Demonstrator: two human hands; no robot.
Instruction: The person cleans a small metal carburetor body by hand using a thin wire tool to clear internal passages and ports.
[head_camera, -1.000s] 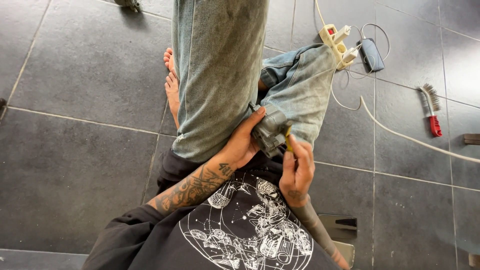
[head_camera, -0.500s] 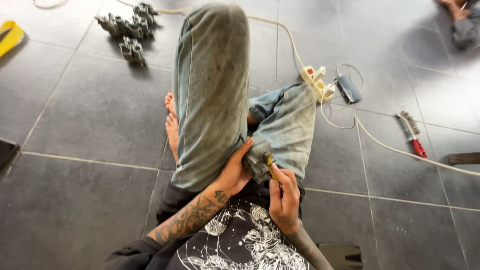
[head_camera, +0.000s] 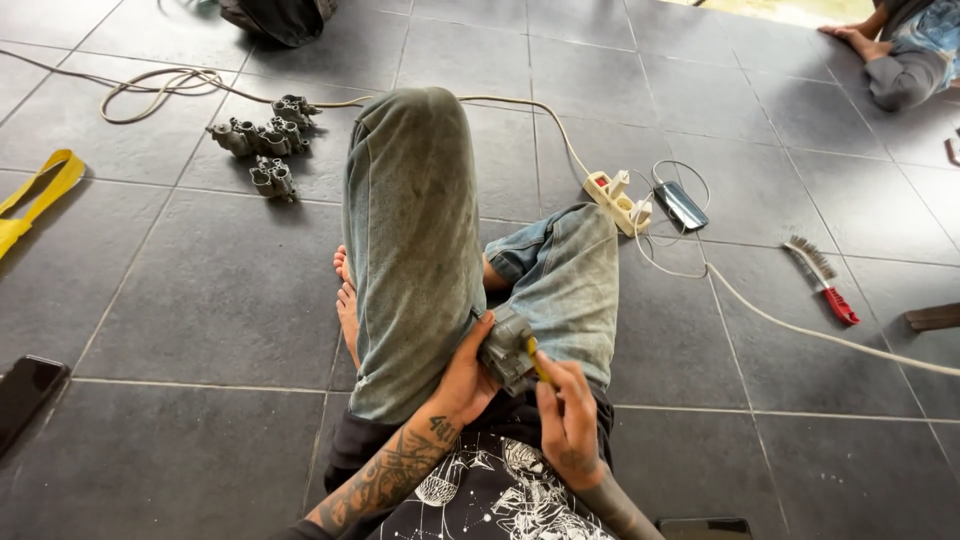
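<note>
I sit on a grey tiled floor with my jeans-clad legs drawn up. My left hand (head_camera: 468, 378) grips a small grey metal part (head_camera: 507, 347), resting it between my thighs. My right hand (head_camera: 567, 418) holds a thin tool with a yellow handle (head_camera: 538, 364), and its tip touches the metal part. Both hands are close together just above my lap. The tool's tip is hidden against the part.
Several grey metal parts (head_camera: 262, 137) lie far left near a cable. A white power strip (head_camera: 618, 199) with a phone (head_camera: 680, 205) sits beyond my right knee. A red-handled wire brush (head_camera: 820, 276) lies right. A dark phone (head_camera: 27, 392) lies left. Another person's legs (head_camera: 900, 55) are top right.
The view has tilted up, showing more floor ahead. My hands stay on the metal part and tool in my lap.
</note>
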